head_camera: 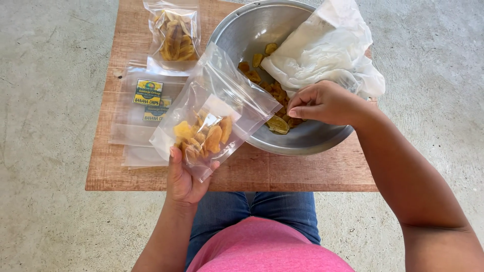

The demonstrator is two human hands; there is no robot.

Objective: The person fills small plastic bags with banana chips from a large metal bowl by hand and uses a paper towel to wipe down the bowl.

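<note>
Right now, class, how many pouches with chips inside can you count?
2: one pouch in the left hand, one filled pouch at the table's far edge. Empty ones lie stacked; more may be hidden.

One head-worn camera looks steeply down, close over the wooden board (302,171).

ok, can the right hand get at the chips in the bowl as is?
Probably yes. The right hand is already over the metal bowl, fingertips at the chips; the white plastic bag lies behind, not blocking.
</note>
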